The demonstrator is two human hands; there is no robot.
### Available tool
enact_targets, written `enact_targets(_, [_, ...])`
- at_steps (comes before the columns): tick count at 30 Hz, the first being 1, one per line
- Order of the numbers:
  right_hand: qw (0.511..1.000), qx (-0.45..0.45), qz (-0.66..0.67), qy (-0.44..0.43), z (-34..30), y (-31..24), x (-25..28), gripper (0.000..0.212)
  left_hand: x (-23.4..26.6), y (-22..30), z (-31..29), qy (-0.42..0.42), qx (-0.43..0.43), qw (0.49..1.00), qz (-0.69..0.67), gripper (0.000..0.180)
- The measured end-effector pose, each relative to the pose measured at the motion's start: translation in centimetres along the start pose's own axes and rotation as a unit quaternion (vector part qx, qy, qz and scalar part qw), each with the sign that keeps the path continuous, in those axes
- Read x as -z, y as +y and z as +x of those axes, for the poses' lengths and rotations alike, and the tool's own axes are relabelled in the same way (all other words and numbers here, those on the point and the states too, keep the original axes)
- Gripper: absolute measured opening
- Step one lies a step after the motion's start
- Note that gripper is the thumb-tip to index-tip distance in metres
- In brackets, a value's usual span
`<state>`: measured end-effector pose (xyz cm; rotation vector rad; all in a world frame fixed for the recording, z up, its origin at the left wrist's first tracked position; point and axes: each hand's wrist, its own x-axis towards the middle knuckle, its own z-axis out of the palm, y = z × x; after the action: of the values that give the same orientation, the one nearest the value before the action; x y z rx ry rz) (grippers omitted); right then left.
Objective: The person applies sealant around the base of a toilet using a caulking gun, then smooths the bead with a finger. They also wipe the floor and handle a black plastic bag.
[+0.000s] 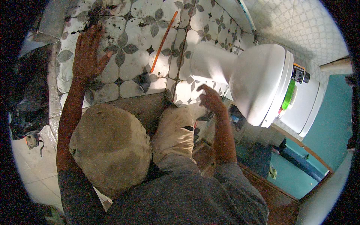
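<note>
My left hand (88,54) lies flat on white floor tiles (137,32) with a grey petal pattern, fingers stretched toward dark, wet-looking dirt (92,22). Over the tiles beside the toilet's base, my right hand (210,99) hangs with loosely bent fingers and nothing visible in it. A thin orange-red stick (164,42) rests on the tiles between my hands, touched by neither. Just below its lower end is a small dark grey shape (143,81), too unclear to name. My knees, in tan trousers, come up between my arms, and the right trouser leg (174,135) has a tear.
A white toilet (253,80) stands at the right, with a green brush (289,95) and a black bottle (299,73) on it. At the far left are black plastic-looking material (32,82) and a tape measure (33,140). A dark gap (138,109) borders the tiles' near edge.
</note>
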<state>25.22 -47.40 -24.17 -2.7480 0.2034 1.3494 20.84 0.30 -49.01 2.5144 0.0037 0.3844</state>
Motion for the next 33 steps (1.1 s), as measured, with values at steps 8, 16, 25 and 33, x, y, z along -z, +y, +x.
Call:
enact_targets(8, [0.987,0.128,-0.044,0.085,-4.9,3.1,-6.7,0.038,-0.1,0.0,-0.3,-0.015,-0.002,0.992,-0.123,0.096])
enact_targets(16, [0.986,0.138,0.013,0.093,-7.6,-4.6,-9.2,0.034,6.7,0.5,-4.6,0.002,-0.070,0.993,-0.096,0.062])
enact_targets(25, [0.956,0.241,0.131,0.106,-6.2,-9.4,-11.8,0.048,18.6,-0.9,-22.3,0.079,0.209,0.974,-0.038,0.051])
enact_targets(33, [0.952,0.255,0.113,0.125,-12.0,-5.9,-12.3,0.067,27.8,-1.9,-25.5,0.171,0.317,0.932,-0.040,0.046])
